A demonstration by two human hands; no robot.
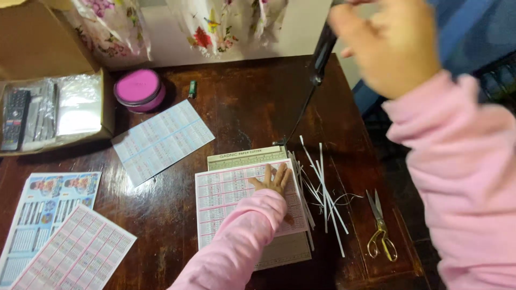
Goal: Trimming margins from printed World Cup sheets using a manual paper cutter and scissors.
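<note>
Pink printed sheet (236, 198) pressed flat on the beige paper cutter (285, 252) by the open left hand (273, 180), raised black cutter handle (323, 51) gripped by the right hand (392, 45), white paper strips (322, 188) scattered just beside, gold-handled scissors (380, 231) near, round pink tin (138, 88) and open cardboard box (32, 48) set at upper left.

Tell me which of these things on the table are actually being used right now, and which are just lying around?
In use:
left hand pressing pink sheet
paper cutter
right hand on cutter handle
cut strips

Lying about:
scissors
pink tin
cardboard box
other printed sheets
</note>
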